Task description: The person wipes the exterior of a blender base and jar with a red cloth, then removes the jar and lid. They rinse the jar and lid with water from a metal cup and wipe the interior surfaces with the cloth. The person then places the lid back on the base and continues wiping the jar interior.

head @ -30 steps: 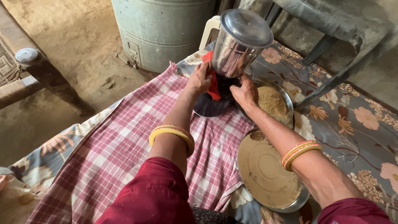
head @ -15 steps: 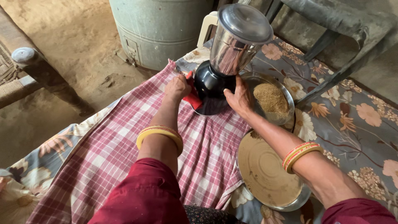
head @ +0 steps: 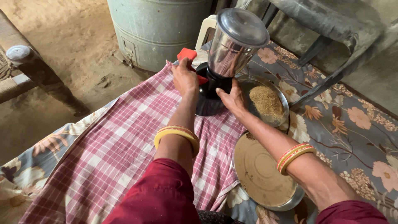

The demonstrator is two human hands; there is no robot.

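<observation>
A: Nearest the camera, bottom of frame?

B: Two maroon sleeves; a yellow bangle on each forearm. Lower right, an emptied steel plate point(head: 265, 174), dusted brown, lies partly on the pink checked cloth point(head: 112, 153) and partly on the floral sheet point(head: 352, 124).

A: Mid-frame?

B: Right hand point(head: 232, 99), fingers spread open, pressed flat against the lower right side of the black grinder base point(head: 211, 89). Just right of it a second steel plate point(head: 267, 99) holds a heap of coarse brown powder point(head: 265, 101).

A: Left hand?

B: Left hand point(head: 184, 79) sits at the upper left of the base, fingers curled around a red cloth point(head: 188, 56); a red corner sticks up above the knuckles and another bit shows against the base.

A: Where is the grinder?

B: Upper centre. Steel jar point(head: 228, 56) seated on the base, clear lid point(head: 244, 27) on, tilted slightly toward upper right.

A: Beyond that?

B: Grey metal drum point(head: 157, 29) at the top, a dark chair frame point(head: 331, 37) upper right, a cot leg point(head: 37, 70) on the dirt floor at left.
</observation>
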